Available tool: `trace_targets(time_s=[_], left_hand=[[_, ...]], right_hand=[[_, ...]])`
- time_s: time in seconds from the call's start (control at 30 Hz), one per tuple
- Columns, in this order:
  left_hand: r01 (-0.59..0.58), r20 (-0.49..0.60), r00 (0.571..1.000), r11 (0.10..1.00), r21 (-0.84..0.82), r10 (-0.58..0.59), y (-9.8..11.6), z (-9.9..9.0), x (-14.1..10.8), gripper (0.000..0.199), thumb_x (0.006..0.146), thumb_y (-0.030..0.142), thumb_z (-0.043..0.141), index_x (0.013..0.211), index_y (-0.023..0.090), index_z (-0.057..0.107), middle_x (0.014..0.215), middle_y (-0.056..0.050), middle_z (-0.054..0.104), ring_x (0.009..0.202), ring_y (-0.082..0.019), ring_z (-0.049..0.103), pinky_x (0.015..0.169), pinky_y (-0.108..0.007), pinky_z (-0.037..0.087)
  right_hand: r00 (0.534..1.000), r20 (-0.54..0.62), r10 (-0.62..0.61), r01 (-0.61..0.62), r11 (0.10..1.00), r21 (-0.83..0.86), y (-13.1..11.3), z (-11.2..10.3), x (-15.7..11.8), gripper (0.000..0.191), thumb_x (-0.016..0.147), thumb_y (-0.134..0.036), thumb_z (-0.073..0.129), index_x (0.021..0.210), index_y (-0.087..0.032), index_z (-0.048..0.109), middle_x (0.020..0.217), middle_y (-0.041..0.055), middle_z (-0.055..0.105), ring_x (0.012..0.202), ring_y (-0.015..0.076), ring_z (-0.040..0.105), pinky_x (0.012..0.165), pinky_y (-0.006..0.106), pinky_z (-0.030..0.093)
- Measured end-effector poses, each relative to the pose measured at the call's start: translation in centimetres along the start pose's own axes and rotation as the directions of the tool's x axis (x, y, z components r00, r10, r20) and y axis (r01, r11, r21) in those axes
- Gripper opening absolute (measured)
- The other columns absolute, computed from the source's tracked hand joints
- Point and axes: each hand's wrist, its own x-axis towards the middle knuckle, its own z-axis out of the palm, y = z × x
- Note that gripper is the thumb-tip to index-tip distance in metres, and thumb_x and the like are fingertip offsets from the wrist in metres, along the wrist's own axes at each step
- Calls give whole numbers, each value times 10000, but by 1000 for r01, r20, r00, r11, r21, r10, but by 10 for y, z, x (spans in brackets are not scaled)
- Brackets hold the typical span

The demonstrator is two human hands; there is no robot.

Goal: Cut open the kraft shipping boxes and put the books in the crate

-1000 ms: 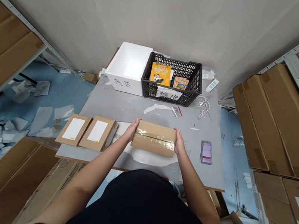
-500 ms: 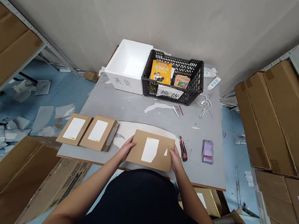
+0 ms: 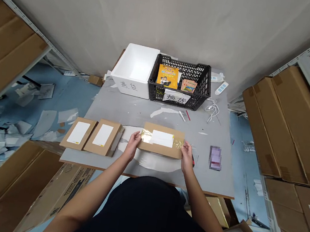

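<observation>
Both my hands grip the near corners of a flat cardboard box (image 3: pixel 162 140) lying on the grey table (image 3: pixel 109 105). My left hand (image 3: pixel 132 145) is at its left end and my right hand (image 3: pixel 186 158) at its right end. Shiny clear tape (image 3: pixel 146 135) crosses the box's top over a white label. Two similar labelled cardboard boxes (image 3: pixel 102 137) lie to the left, nearest my left hand. A red-handled utility knife (image 3: pixel 193 160) sits mostly hidden beside my right hand.
At the table's back stand a white foam box (image 3: pixel 134 71) and a black plastic crate (image 3: pixel 179 83) holding a yellow book (image 3: pixel 167 76). A white cable (image 3: pixel 211 110) and a power strip (image 3: pixel 221 88) lie right. Cardboard-laden metal shelves (image 3: pixel 289 121) flank the table; scraps litter the floor (image 3: pixel 30 120).
The box has turned from its taped side to its labelled side and slid farther from me. Shiny tape now crosses the label, and my right hand covers most of the knife.
</observation>
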Motion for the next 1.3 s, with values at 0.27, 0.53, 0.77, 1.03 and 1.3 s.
trace_targets(time_s=[0.27, 0.53, 0.77, 1.03, 1.3], left_hand=[[32, 75, 996, 997, 72, -37, -12, -14, -6, 543, 745, 446, 714, 1222, 228, 574, 1352, -100, 553, 1233, -263, 509, 1012, -377, 399], [167, 13, 986, 986, 25, -167, -17, -23, 17, 557, 755, 531, 680, 1222, 242, 583, 1289, -120, 593, 1181, -251, 558, 901, -357, 463], [143, -26, 989, 990, 14, -142, -15, -29, 26, 575, 747, 539, 683, 1232, 249, 574, 1331, -139, 550, 1243, -269, 516, 961, -395, 434], [325, 171, 923, 936, 137, -346, -11, 12, 3, 667, 683, 520, 754, 1250, 220, 573, 1217, -134, 612, 1112, -281, 583, 882, -395, 471], [-22, 106, 994, 980, 199, 1, 17, 5, -11, 620, 672, 438, 767, 1204, 206, 548, 998, -47, 623, 917, -179, 596, 841, -321, 480]], right_hand=[[896, 323, -305, 442, 690, -573, -3, -2, -7, 484, 872, -248, 466, 1346, -322, 534, 1476, 38, 408, 1427, 264, 259, 1182, 528, 187], [858, 438, -269, 494, 664, -561, -11, 29, -1, 523, 871, -299, 534, 1393, -288, 496, 1479, 36, 439, 1425, 285, 269, 1179, 520, 198], [909, 318, -271, 409, 732, -545, -12, 20, 2, 570, 816, -343, 625, 1372, -287, 513, 1475, 43, 438, 1412, 304, 283, 1185, 508, 142], [945, 195, -263, 325, 680, -657, -13, -43, 17, 556, 876, -473, 498, 1378, -234, 492, 1448, 93, 447, 1342, 273, 397, 1133, 473, 285], [941, 287, -180, 318, 764, -562, -6, -7, -3, 602, 890, -532, 468, 1411, -229, 455, 1495, 95, 399, 1412, 264, 312, 1155, 479, 266]])
